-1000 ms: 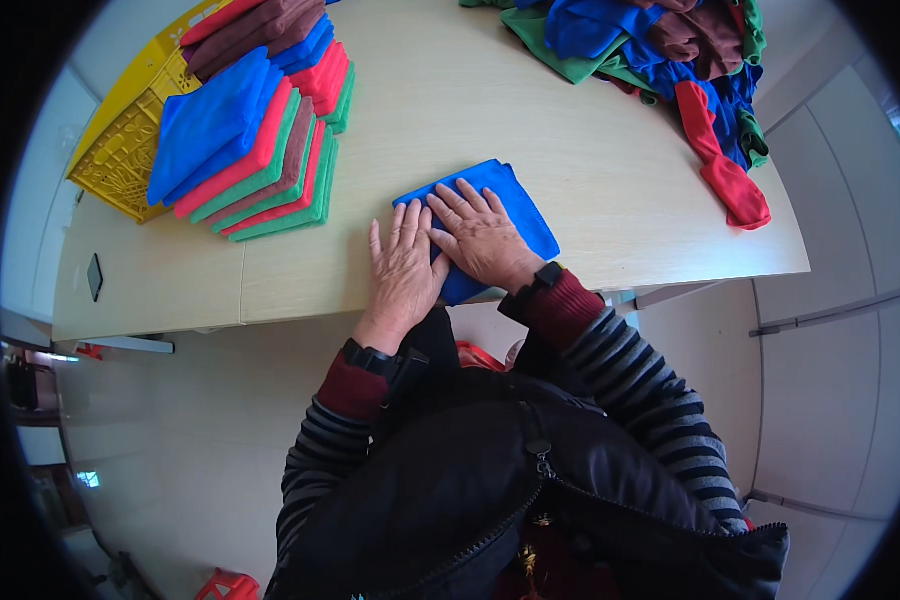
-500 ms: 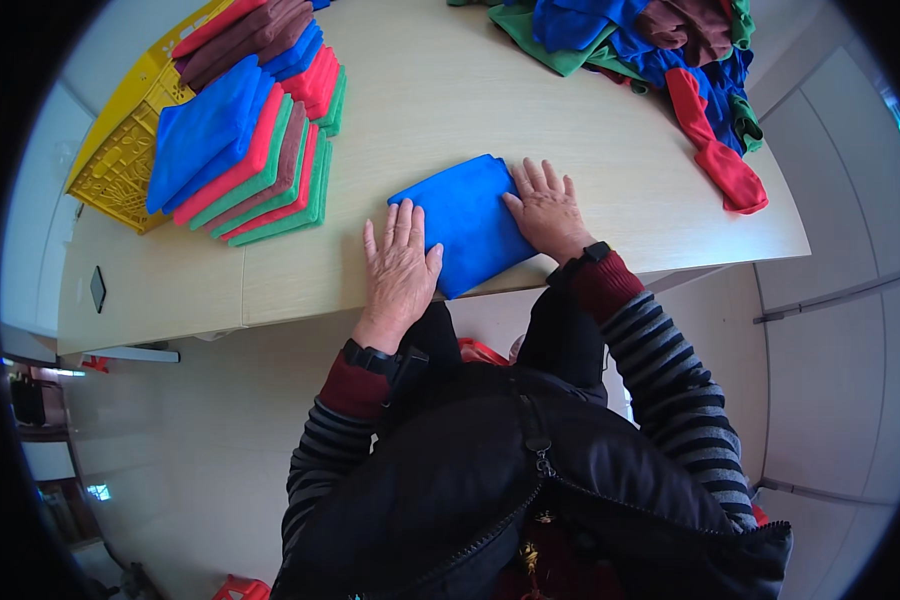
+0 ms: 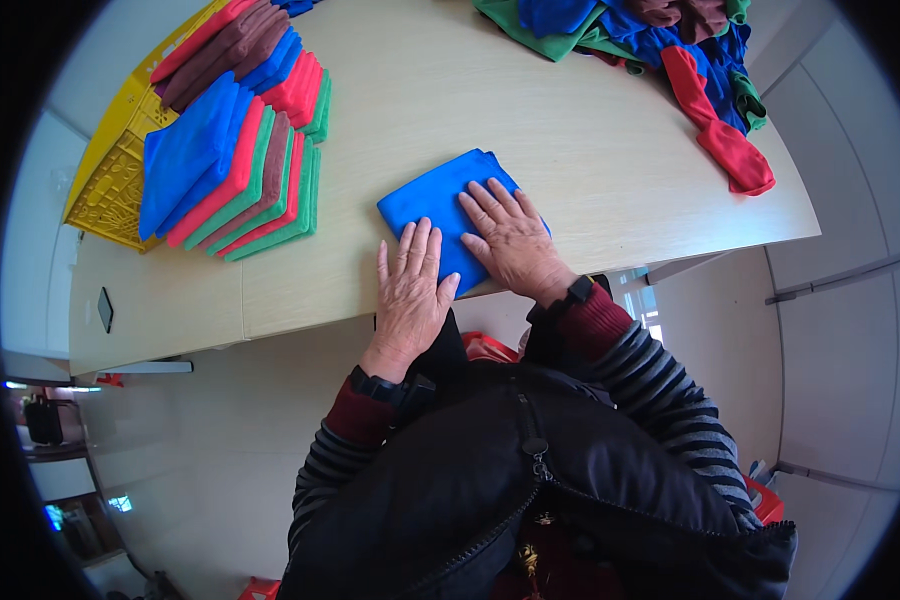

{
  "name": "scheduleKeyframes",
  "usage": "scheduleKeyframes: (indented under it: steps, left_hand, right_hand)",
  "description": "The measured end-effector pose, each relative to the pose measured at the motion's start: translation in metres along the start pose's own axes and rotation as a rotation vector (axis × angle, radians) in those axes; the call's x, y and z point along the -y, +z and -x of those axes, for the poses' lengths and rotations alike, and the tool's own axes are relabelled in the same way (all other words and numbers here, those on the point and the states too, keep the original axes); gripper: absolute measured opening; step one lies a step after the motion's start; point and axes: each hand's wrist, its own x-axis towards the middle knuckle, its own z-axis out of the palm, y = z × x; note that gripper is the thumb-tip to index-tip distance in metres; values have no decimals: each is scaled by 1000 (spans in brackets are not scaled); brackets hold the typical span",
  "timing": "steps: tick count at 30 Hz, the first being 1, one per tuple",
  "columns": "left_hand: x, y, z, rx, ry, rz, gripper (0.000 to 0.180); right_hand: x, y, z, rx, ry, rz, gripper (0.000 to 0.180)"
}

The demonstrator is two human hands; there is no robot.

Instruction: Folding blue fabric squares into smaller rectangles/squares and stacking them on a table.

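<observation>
A folded blue cloth (image 3: 430, 190) lies flat near the front edge of the table. My left hand (image 3: 410, 290) rests on its near left corner, fingers stretched out and pointing away from me. Across the right part of the cloth lies my right hand (image 3: 510, 235), palm down with its fingers extended. Neither hand grips anything. The palms hide the cloth's near edge and much of its right side.
Folded cloths in blue, red, green and brown form a stack (image 3: 235, 170) at the left, beside a yellow plastic basket (image 3: 115, 195). Loose cloths (image 3: 650, 45) are heaped at the far right, a red one (image 3: 735, 155) trailing out. A small dark flat object (image 3: 105, 310) lies front left.
My right hand has shifted left from the cloth's right edge onto its surface. My left hand remains at the near left corner, slightly lower. The view has tilted a little.
</observation>
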Motion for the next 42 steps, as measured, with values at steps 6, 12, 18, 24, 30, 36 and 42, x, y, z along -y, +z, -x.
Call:
scheduleKeyframes:
  steps: [6,12,18,24,30,36,42]
  left_hand:
    - [1,-1,3,2,-21,-8,64]
    - [9,-9,13,8,-3,12,61]
    - [25,-1,-13,-35,-124,-13,64]
    - [21,5,-18,-4,-203,-1,65]
    - [25,5,-17,1,-155,-86,65]
    - [25,2,-13,24,-157,-77,64]
    - [12,-5,-6,-35,-76,-15,64]
  right_hand:
    - [-21,-5,5,23,128,32,58]
    - [-39,-21,5,45,191,215,60]
    - [34,-9,-33,24,-56,-5,62]
    - [36,18,-49,80,-145,-154,63]
    - [-14,9,-44,79,-39,2,64]
    - [-43,-7,-30,144,167,5,65]
    - [-4,-18,-11,-24,91,147,64]
